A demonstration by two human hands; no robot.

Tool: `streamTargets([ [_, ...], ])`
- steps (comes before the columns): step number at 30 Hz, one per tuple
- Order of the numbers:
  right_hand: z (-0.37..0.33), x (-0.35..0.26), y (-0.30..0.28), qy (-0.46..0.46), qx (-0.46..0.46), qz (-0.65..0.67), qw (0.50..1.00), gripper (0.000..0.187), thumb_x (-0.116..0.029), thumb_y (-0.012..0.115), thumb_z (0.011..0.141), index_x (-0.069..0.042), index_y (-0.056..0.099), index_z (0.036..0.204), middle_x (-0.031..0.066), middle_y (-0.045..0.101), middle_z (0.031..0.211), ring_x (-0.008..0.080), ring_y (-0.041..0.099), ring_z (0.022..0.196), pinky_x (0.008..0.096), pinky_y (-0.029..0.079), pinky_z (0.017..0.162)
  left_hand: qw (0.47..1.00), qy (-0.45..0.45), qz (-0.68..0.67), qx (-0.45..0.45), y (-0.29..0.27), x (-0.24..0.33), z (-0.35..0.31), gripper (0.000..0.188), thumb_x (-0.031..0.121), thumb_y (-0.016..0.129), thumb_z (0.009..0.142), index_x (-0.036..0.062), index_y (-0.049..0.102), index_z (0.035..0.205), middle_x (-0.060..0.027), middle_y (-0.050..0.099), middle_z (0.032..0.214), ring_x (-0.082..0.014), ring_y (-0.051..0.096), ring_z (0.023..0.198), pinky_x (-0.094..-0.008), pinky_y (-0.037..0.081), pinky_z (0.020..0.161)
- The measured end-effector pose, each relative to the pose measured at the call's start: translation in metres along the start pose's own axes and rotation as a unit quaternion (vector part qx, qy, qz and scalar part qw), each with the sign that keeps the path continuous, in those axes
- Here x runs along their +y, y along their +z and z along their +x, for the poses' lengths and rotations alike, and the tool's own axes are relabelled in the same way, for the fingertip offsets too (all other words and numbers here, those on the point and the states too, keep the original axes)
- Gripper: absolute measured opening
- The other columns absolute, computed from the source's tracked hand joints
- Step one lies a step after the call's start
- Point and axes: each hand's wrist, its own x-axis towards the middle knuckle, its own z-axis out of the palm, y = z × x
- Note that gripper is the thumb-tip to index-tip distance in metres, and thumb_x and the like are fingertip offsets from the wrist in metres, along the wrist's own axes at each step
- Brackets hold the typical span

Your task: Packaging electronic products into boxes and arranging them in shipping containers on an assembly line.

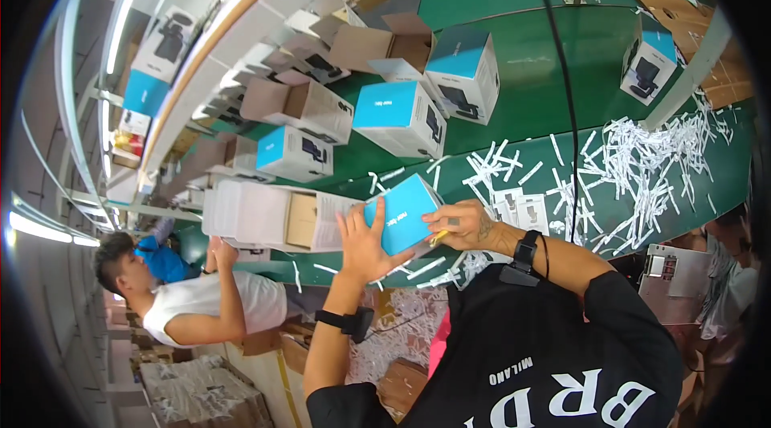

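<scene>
A blue-and-white cardboard box (408,207) stands tilted at the near edge of the green bench. My left hand (363,243) grips its left side, fingers spread up the side and thumb along the near edge. At the box's right edge, my right hand (466,224) is closed round a slim yellow tool (438,237), mostly hidden by the fingers. Just left of my left hand lies an open white box (325,221) with a brown inside. White paper strips (491,171) and small white printed packs (532,209) lie beside my right wrist.
Several blue-and-white boxes (398,112) and open cartons (309,111) stand along the bench (522,63). A black cable (564,67) hangs in front of it. More paper strips (650,171) are heaped at right. A co-worker (205,303) in a white sleeveless top stands at left.
</scene>
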Motion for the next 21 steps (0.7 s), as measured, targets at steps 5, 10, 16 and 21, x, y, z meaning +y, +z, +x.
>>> streamTargets([
  [5,-0.023,-0.024,0.007,0.101,0.07,-0.018,0.992,0.027,-0.014,0.086,0.075,-0.011,0.069,0.096,0.0084,0.074,0.115,0.0213,0.072,0.069,0.0311,0.056,0.058,0.981,-0.022,-0.176,0.076,0.031,0.003,-0.014,0.119,0.043,0.098,0.051,0.0051,0.044,0.149,-0.0308,0.042,0.136,-0.0488,0.042,0.127,-0.0569,0.038,0.107],
  [10,-0.074,-0.005,-0.046,0.355,0.165,-0.049,0.919,0.025,-0.014,0.082,0.081,-0.004,0.071,0.101,0.0136,0.073,0.102,0.0269,0.072,0.078,0.0364,0.057,0.066,0.973,-0.041,-0.214,0.069,-0.002,0.031,0.017,0.106,0.035,0.1,0.048,0.0061,0.053,0.139,-0.0269,0.046,0.133,-0.0438,0.045,0.125,-0.0527,0.04,0.107],
  [16,-0.152,0.002,-0.091,0.423,0.046,-0.194,0.884,0.02,-0.02,0.079,0.082,-0.006,0.07,0.093,0.014,0.07,0.089,0.0351,0.07,0.085,0.0425,0.056,0.073,0.953,-0.072,-0.283,0.074,-0.024,0.086,0.142,0.091,0.037,0.099,0.048,0.007,0.058,0.124,-0.0196,0.053,0.13,-0.039,0.046,0.126,-0.0476,0.041,0.107],
  [21,-0.181,0.023,-0.087,0.541,0.039,-0.174,0.822,0.024,-0.03,0.077,0.083,-0.01,0.071,0.096,0.0098,0.068,0.087,0.0327,0.069,0.089,0.0416,0.056,0.081,0.96,0.035,-0.238,0.141,-0.025,0.171,0.261,0.088,0.044,0.096,0.053,0.0063,0.059,0.123,-0.0212,0.058,0.125,-0.0401,0.052,0.121,-0.0478,0.041,0.107],
])
